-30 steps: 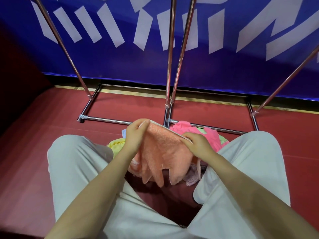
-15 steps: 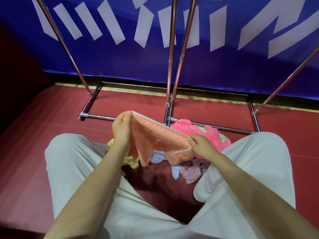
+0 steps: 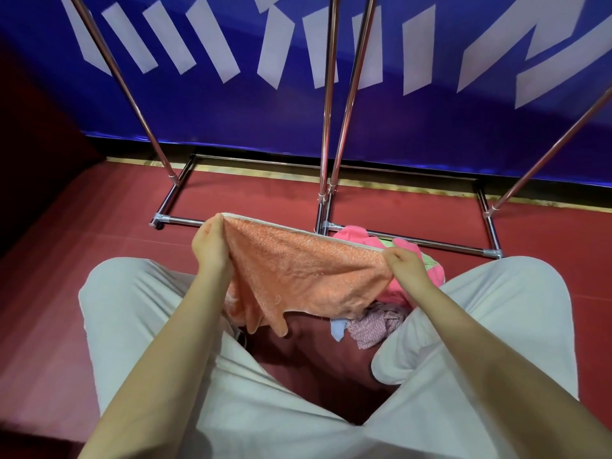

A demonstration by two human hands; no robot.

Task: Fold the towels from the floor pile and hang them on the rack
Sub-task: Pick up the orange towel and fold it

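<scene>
Watching from my end, I saw the chrome rack (image 3: 326,134) standing on the red floor (image 3: 59,246) against the blue banner (image 3: 231,104), its leftmost pole slanting up from a foot bar on the left. Nothing hung on the part of it I could see.

Nearer the camera, the left knee in pale trousers (image 3: 132,313) filled the lower left. Above it the left hand (image 3: 212,248) had its fingers curled round one top corner of the orange towel (image 3: 308,276), pinching it firmly. The towel was stretched out in the air between the two hands, its white-trimmed upper edge pulled into a straight line that sloped down toward the right, while its lower part sagged in loose folds over the gap between the knees.

Further right, the right hand (image 3: 402,263) pinched the other top corner, fingers closed on the cloth. Behind and below that hand lay the floor pile (image 3: 377,323): a bright pink towel, a bit of green, a pale blue piece and a mauve one, bunched together just in front of the rack's lower bar and touching the right trouser leg.
</scene>
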